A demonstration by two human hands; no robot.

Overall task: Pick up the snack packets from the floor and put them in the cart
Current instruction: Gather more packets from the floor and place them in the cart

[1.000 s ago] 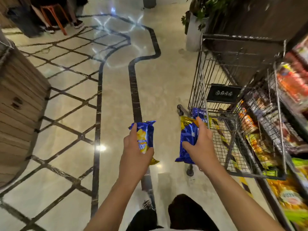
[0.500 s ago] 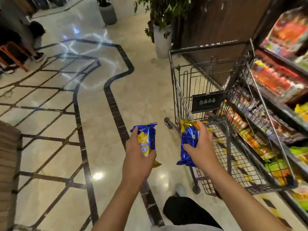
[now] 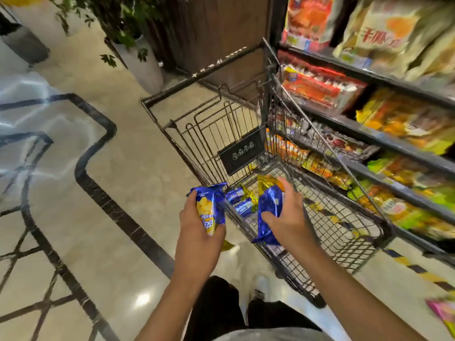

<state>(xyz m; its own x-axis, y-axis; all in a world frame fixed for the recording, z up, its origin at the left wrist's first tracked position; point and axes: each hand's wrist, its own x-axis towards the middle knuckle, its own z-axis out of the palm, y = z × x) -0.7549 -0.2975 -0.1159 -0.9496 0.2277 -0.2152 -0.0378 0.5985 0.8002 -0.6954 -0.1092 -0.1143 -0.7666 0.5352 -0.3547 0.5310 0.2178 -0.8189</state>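
Note:
My left hand (image 3: 197, 232) grips a blue and yellow snack packet (image 3: 210, 207) just left of the cart's near side. My right hand (image 3: 288, 217) holds a second blue packet (image 3: 268, 212) with a gold top, above the near edge of the black wire cart (image 3: 246, 102). Inside the cart's basket lie blue and gold packets (image 3: 240, 200), partly hidden behind my hands. A small yellow scrap (image 3: 227, 245) shows on the floor under my left hand.
Shelves (image 3: 394, 141) stocked with snack bags run along the right, close against the cart. A potted plant in a white pot (image 3: 145, 65) stands beyond the cart. The marble floor (image 3: 123, 168) with dark inlay lines spreads to the left. My legs are below.
The view has swung right and closer to the cart. Both hands, still holding their packets, have moved toward the cart; the right hand's packet now hangs over the basket's near edge.

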